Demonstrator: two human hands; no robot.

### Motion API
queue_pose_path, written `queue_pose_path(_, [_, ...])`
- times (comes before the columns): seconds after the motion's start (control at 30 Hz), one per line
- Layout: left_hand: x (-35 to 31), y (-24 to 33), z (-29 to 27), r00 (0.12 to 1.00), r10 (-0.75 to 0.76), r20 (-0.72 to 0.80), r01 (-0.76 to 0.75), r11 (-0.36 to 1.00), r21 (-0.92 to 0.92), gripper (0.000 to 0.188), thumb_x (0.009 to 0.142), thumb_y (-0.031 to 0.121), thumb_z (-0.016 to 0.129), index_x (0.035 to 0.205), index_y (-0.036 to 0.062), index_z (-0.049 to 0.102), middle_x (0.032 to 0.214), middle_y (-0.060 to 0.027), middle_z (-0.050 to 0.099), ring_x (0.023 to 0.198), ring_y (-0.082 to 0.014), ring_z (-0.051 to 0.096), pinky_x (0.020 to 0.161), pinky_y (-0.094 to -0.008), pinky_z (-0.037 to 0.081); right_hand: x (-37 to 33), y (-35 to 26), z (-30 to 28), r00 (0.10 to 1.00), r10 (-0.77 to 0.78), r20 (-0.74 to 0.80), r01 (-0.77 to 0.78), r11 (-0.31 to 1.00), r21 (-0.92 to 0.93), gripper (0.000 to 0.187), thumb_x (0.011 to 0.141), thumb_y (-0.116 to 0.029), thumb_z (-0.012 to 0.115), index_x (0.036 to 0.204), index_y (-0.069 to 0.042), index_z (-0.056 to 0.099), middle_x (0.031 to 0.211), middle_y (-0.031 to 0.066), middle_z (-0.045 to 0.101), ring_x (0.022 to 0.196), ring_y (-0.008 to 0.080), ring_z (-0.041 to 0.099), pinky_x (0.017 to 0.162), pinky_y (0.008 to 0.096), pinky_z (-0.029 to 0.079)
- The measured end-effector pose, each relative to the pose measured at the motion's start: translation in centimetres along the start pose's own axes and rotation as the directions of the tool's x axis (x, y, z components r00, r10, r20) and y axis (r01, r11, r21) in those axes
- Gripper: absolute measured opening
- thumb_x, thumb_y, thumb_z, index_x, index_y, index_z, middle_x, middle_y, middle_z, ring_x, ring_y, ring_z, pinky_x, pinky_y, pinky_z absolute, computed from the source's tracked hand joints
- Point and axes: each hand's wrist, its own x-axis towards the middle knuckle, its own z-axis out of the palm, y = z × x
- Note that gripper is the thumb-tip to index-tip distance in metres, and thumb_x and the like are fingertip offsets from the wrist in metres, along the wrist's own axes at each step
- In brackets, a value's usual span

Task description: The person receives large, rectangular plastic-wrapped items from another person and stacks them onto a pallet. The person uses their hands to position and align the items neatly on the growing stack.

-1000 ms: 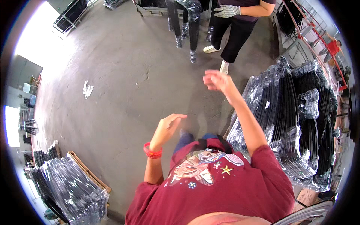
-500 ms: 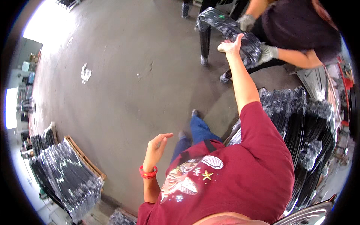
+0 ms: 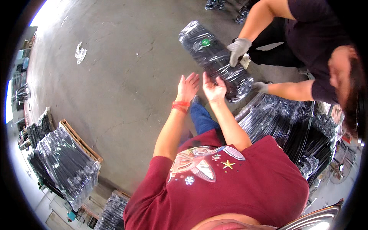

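Above the concrete floor (image 3: 126,88), at upper centre of the view, 1 long black bundle (image 3: 214,61) wrapped in shiny film is held aslant, its far end to the upper left; 1 green round mark (image 3: 206,42) shows near that end. Co-worker's grey glove (image 3: 239,50) grips the upper right edge; a second glove (image 3: 261,87) is at the lower right end, partly hidden. Wearer's right hand (image 3: 214,91): fingers extended, palm up, grasping nothing, fingertips at the bundle's near edge; contact cannot be told. Left hand (image 3: 188,88): fingers spread wide, holding nothing, just left of the right hand, apart from the bundle; red band (image 3: 180,106) at the wrist. Right side: film-wrapped stack (image 3: 276,119) of black parts. Lower left: wrapped pile (image 3: 69,161) beside a wooden pallet edge (image 3: 82,142). Upper left: white scrap (image 3: 80,53) on the floor.
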Motion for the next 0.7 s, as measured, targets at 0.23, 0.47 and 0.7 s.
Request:
queue_pose_path(0.23, [3.1,3.1,-6.1,0.969,0.095,-0.229,-0.115,0.99,-0.077,0.044,0.087,0.033,0.03,0.111,0.0034,0.053,0.113,-0.015,0.055,0.105,-0.0313,0.05,0.094,-0.0442,0.038,-2.7,6.5,-12.0,0.944,0.053,-0.326,-0.021,0.995,0.102,0.043,0.061,0.004,0.049,0.104,0.007,0.052,0.108,0.022,0.056,0.106,0.0369,0.052,0.096,0.048,0.04])
queue_pose_path(0.47, [0.9,4.8,-16.5,0.944,-0.012,-0.329,-0.056,0.979,-0.198,0.045,0.089,0.034,0.028,0.114,0.0044,0.051,0.117,-0.0173,0.052,0.107,-0.0353,0.048,0.094,-0.05,0.036,-4.2,11.4,-21.4,0.876,0.011,-0.482,0.014,0.999,0.048,0.035,0.068,-0.006,0.045,0.1,0.003,0.054,0.109,0.0188,0.057,0.107,0.0326,0.052,0.097,0.0515,0.036])
queue_pose_path(0.7, [2.3,4.7,-24.2,0.958,-0.058,-0.281,-0.003,0.978,-0.21,0.045,0.087,0.036,0.03,0.109,0.0037,0.052,0.113,-0.0201,0.052,0.105,-0.0374,0.047,0.094,-0.0541,0.035,-7.8,8.1,-24.5,0.567,-0.42,-0.708,0.44,0.882,-0.17,0.036,0.085,-0.025,0.03,0.104,-0.009,0.056,0.103,0.0131,0.059,0.098,0.0293,0.056,0.084,0.0465,0.044])
